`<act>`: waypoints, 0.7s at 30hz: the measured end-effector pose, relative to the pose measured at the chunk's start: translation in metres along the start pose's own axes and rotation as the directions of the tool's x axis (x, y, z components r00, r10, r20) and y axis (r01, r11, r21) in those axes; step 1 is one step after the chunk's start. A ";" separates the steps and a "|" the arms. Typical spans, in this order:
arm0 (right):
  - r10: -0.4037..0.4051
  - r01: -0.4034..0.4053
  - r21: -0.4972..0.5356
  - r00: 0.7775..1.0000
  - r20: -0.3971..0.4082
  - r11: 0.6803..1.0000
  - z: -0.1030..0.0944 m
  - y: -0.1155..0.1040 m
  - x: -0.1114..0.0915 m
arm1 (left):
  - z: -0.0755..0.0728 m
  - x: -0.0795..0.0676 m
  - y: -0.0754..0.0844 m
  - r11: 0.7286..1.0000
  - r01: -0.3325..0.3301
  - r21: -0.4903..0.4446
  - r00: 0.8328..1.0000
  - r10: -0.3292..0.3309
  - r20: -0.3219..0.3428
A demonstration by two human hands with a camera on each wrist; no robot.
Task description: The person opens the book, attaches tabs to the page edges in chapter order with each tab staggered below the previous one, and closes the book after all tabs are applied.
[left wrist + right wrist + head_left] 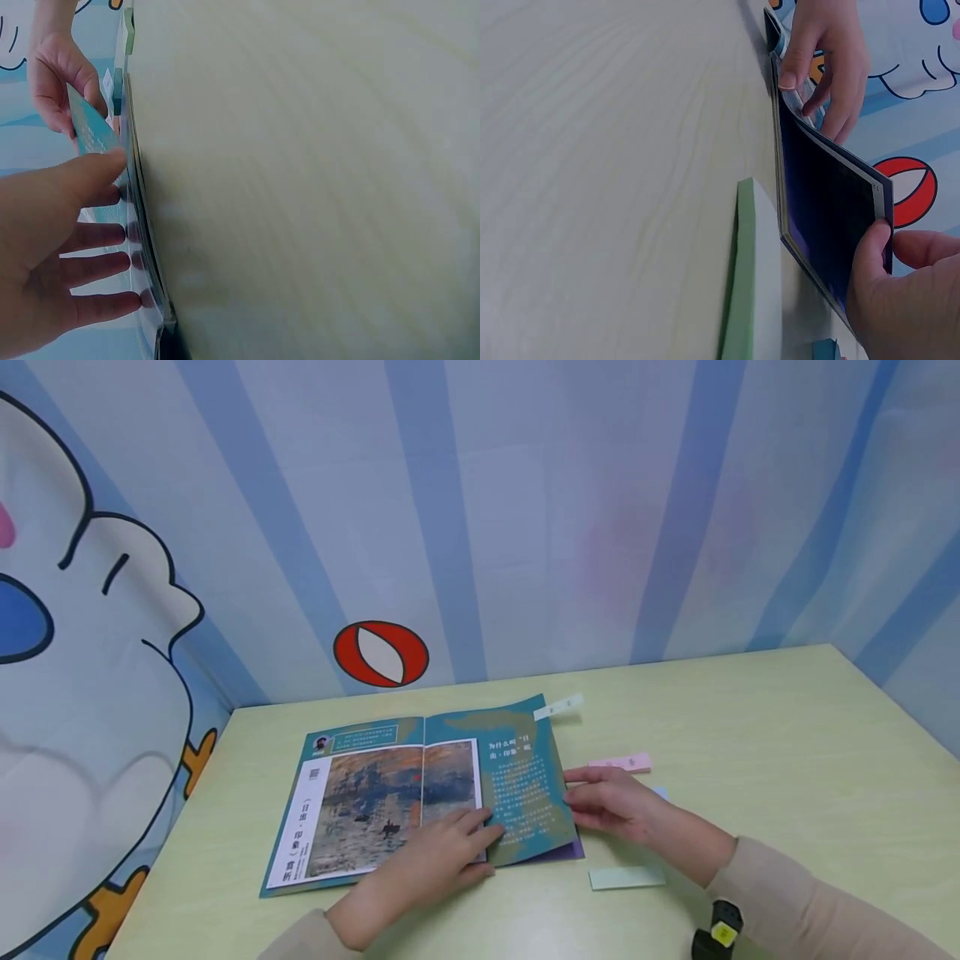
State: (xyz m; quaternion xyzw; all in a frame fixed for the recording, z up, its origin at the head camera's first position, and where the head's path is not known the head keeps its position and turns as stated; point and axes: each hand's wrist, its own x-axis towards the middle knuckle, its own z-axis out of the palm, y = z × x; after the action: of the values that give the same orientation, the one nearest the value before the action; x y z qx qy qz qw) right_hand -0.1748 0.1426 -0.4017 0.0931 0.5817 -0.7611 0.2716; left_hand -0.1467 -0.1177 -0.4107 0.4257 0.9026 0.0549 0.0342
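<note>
An open magazine [525, 785] lies on the table, showing a painting of boats on hazy water across both pages. My left hand [438, 852] rests on the lower part of the spread, its fingers extended over the right page; the left wrist view shows those fingers [97, 270] spread on the paper. At the right edge, my right hand [618, 806] holds the page. In the right wrist view the thumb and fingers of the right hand [907, 300] pinch the lifted page [825, 195], with a dark purple page beneath. A whitish paper tab [558, 707] sticks out from the page's upper right corner.
Right of the magazine lie a pink paper strip [622, 764], a light blue piece [661, 792] partly behind the right hand, and a pale green strip [627, 877]. A striped blue curtain [510, 527] with cartoon prints stands behind the table [787, 735].
</note>
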 end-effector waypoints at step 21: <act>-0.102 0.103 -0.021 0.994 0.041 0.994 0.013 0.000 -0.002 | -0.007 0.037 0.025 0.545 0.217 -0.810 0.964 -0.251 0.089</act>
State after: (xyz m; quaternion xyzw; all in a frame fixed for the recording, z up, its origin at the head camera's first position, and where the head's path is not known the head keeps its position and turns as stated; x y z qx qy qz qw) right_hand -0.1709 0.1306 -0.3965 0.0448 0.5890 -0.7688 0.2449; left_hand -0.1521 -0.0739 -0.4009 0.2372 0.8253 0.4650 0.2154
